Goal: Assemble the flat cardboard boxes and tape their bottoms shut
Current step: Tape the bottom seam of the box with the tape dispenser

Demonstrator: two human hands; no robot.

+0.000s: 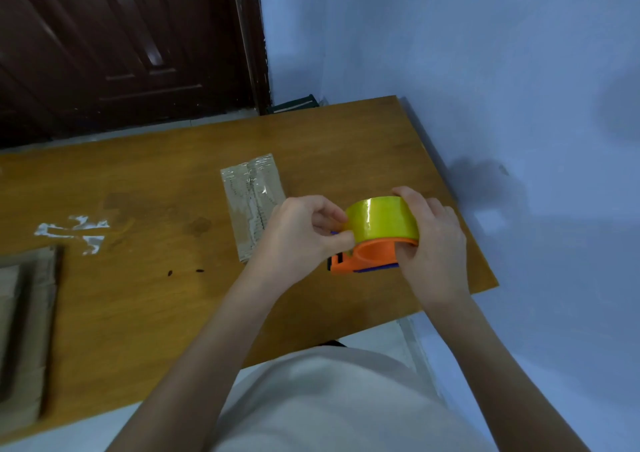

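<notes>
An orange tape dispenser with a yellow tape roll hangs just above the right part of the wooden table. My right hand grips the dispenser and roll from the right side. My left hand pinches the front of the roll with thumb and fingers. Behind my left hand, a small cardboard box with clear tape across its upper face lies on the table. A stack of flat cardboard boxes lies at the table's left edge.
Scraps of clear tape stick to the table on the left. A blue wall runs along the table's right side. A dark wooden door stands beyond the far edge.
</notes>
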